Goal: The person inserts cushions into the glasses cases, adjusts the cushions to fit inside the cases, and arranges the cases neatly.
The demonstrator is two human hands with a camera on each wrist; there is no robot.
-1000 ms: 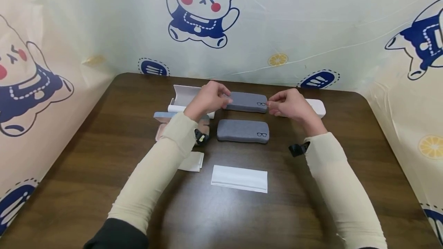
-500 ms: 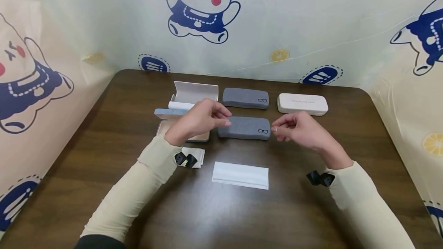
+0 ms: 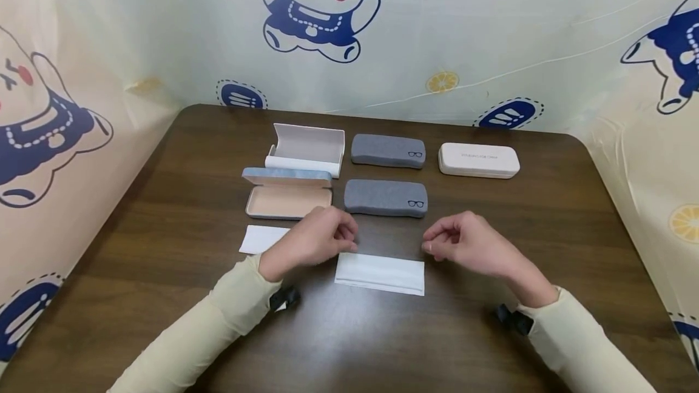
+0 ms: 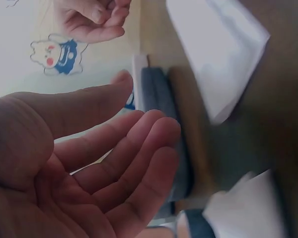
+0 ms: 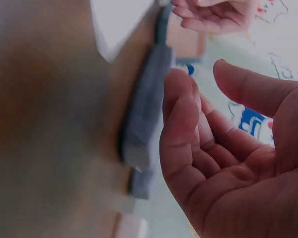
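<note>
Nearest are two cream sleeves, the left sleeve (image 3: 196,332) and the right sleeve (image 3: 584,344), reaching over a dark wooden table (image 3: 382,350), with one small black camera at each wrist. Beyond them are two hands, both released, fingers loosely curved: the left hand (image 3: 311,235) near the left end of a folded white cloth (image 3: 379,273), the right hand (image 3: 472,246) just beside its right end, and the wrist views show both apart from it. The cloth lies flat between them, its long axis running left to right, the right end slightly closer to the person. A second white cloth (image 3: 261,239), partly hidden by the left hand, makes two. Farther back are five glasses cases in two rows. The nearer row has a blue case (image 3: 286,199) with peach lining and raised lid, and a closed gray case (image 3: 377,198); the farther row has a white case with raised lid (image 3: 306,145), another gray case (image 3: 384,150) and a closed white case (image 3: 478,161). Both gray ones bear one glasses outline toward the right end. Behind everything hangs a pale sheet (image 3: 437,23) printed with three bear figures.
</note>
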